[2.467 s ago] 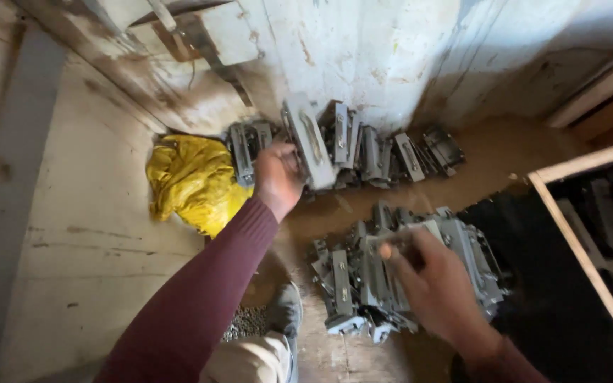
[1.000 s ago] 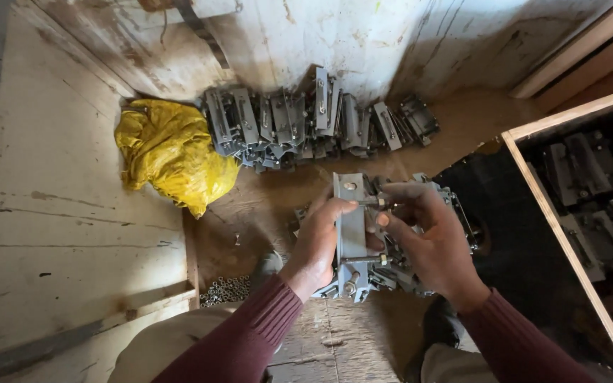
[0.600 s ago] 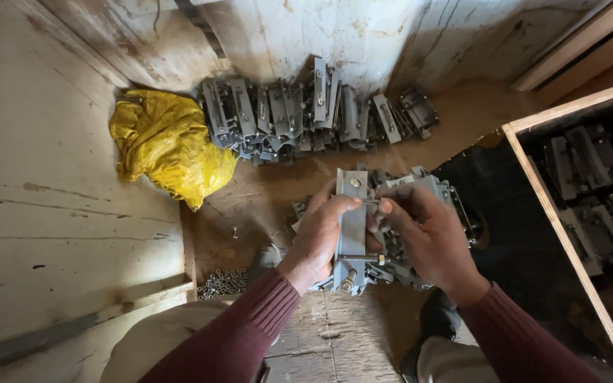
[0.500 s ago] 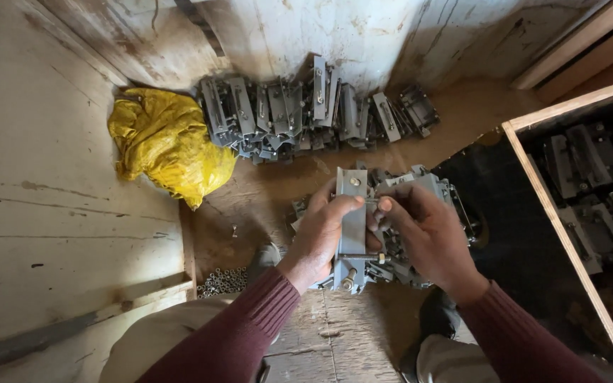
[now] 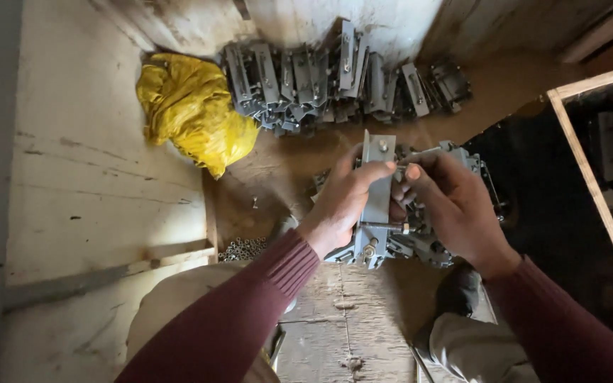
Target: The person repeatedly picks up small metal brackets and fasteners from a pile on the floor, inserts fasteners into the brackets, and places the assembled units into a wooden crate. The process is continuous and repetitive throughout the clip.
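My left hand (image 5: 345, 206) grips a grey metal bracket (image 5: 376, 202), a long flat piece with bolts at its top and bottom, held upright in front of me. My right hand (image 5: 448, 206) closes on the same bracket from the right, fingertips at a bolt near its upper end. Just behind and under the bracket lies a pile of similar grey metal brackets (image 5: 455, 234), partly hidden by my hands. A second row of grey brackets (image 5: 321, 78) leans against the far wall.
A crumpled yellow bag (image 5: 189, 113) lies left of the far row. A small heap of nuts (image 5: 244, 248) sits by a wooden plank edge. A wooden-framed crate (image 5: 590, 177) with dark contents stands at the right. My knees and a dark shoe (image 5: 459, 291) are below.
My left hand came back from the far row of brackets and took hold of the bracket together with my right hand. Over the last second the hands have barely moved.
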